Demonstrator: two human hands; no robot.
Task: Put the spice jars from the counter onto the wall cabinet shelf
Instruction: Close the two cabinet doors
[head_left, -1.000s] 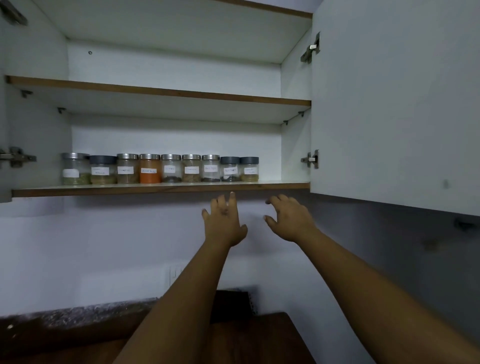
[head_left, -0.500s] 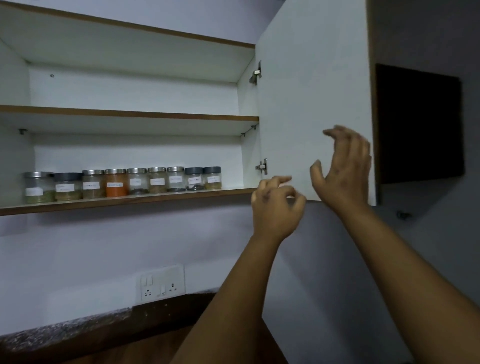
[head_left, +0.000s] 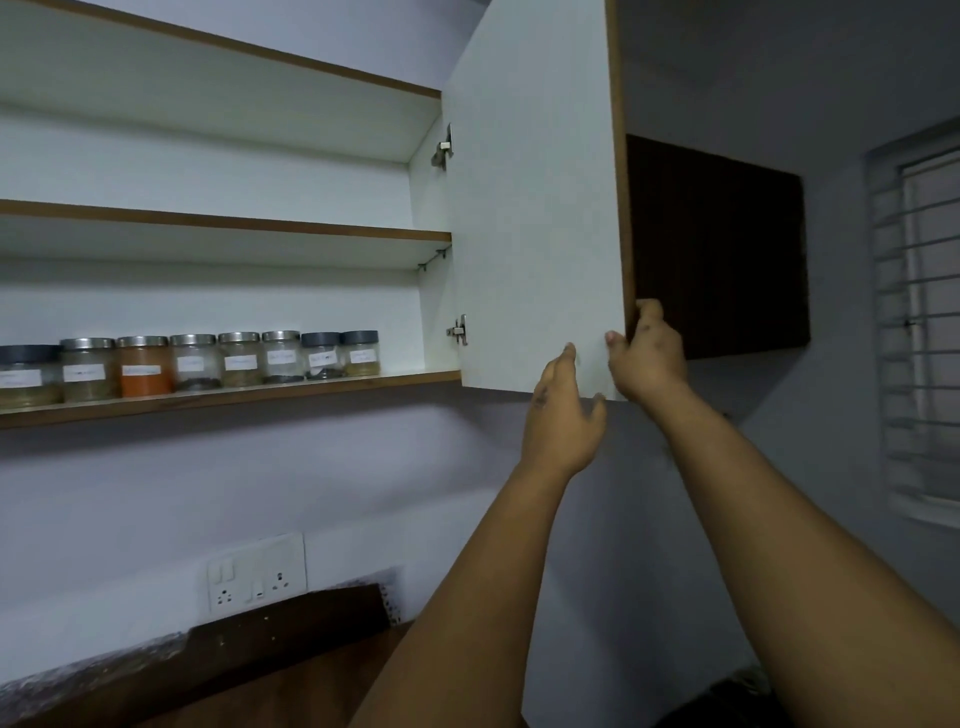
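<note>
Nearest, bottom of frame: both forearms rise from the lower right toward the cabinet door (head_left: 530, 208). A strip of dark worktop (head_left: 291, 675) shows at lower left, with no jar on the part in view.

Change over the last second: both hands were spread just under the shelf edge, holding nothing. Half a second ago they were swinging right, toward the door. Now both are on it.

Right hand (head_left: 649, 358), right of centre: grip wrapped round the door's free edge near its lower corner, fingers curled behind, thumb on the white inner face. Left hand (head_left: 563, 410), just beside it: fingers fairly straight, lying against the door's lower edge. It pinches nothing that I can see.

Middle distance, left of centre: a row of spice jars (head_left: 192, 364) stands upright on the lower shelf (head_left: 234, 396), close together, labels forward; the row runs off the left edge. One jar (head_left: 144, 366) holds orange powder. Upper shelf (head_left: 223, 224) bare where visible.

Far right: dark second cabinet (head_left: 717, 249), barred window (head_left: 919, 322). Below the shelf, a wall socket plate (head_left: 254, 574).

Judgement: placing looks finished, and closing the door is the step in hand. No jar stands past the shelf lip, so the door should swing clear.
</note>
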